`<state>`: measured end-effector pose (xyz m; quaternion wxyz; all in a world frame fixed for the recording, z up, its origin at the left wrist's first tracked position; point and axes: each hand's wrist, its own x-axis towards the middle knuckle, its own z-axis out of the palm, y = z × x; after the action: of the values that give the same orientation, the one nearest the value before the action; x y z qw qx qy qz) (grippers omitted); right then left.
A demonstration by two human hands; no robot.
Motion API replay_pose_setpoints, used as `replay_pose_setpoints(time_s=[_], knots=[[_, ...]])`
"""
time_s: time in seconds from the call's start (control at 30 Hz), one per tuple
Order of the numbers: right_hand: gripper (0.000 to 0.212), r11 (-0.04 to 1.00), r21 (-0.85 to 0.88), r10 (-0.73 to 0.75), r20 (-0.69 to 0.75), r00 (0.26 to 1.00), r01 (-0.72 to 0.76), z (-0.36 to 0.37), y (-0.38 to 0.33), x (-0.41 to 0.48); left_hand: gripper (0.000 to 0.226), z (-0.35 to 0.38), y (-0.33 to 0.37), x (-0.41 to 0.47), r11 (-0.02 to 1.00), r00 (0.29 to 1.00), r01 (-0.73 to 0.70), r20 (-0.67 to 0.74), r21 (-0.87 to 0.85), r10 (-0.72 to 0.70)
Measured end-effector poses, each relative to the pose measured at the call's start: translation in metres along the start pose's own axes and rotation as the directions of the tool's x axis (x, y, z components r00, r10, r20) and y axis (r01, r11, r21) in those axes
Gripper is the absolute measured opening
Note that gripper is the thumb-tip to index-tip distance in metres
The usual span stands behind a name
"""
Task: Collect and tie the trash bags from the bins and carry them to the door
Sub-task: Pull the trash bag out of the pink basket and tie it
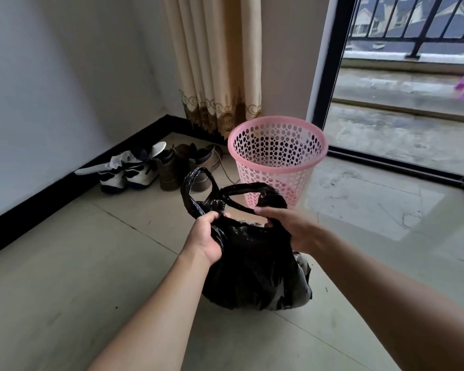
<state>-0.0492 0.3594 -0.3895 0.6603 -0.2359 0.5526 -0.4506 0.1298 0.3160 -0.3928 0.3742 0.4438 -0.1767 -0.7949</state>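
Both hands are on the black trash bag [255, 266], which sits on the tiled floor [65, 290] just near of the pink perforated bin [277, 156]. Left hand [206, 236] is clamped on the gathered plastic at the bag's left shoulder; right hand [289, 228] pinches the right side of the neck, fingers closed on the film. Two handle loops [198, 183] stand up between them, crossed, the knot looking half made. Thin, soft, slick plastic, I'd say, bulging and moderately full, so likely to sag and maybe tear if grabbed by the belly. Best hold is those twisted loops. Shoes [156, 170] lie far left by the curtain [220, 62].
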Motion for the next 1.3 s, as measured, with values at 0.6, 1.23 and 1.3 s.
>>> replay_pose_setpoints(time_s=[0.6, 1.23, 1.3], knots=[[0.021, 0.969, -0.211, 0.054, -0.312, 0.948, -0.125, -0.019, 0.005, 0.027, 0.028, 0.002, -0.002, 0.007, 0.558, 0.859, -0.387, 0.068, 0.734, 0.507], [0.067, 0.99, -0.134, 0.073, 0.188, 0.979, -0.049, -0.024, -0.015, 0.015, 0.022, 0.009, -0.033, 0.013, -0.651, 0.724, -0.301, 0.611, 0.697, 0.32], [0.058, 0.994, -0.09, 0.073, 0.113, 0.991, -0.063, -0.019, -0.016, 0.017, 0.03, 0.009, -0.04, 0.015, -0.708, 0.698, -0.334, 0.668, 0.622, 0.257]])
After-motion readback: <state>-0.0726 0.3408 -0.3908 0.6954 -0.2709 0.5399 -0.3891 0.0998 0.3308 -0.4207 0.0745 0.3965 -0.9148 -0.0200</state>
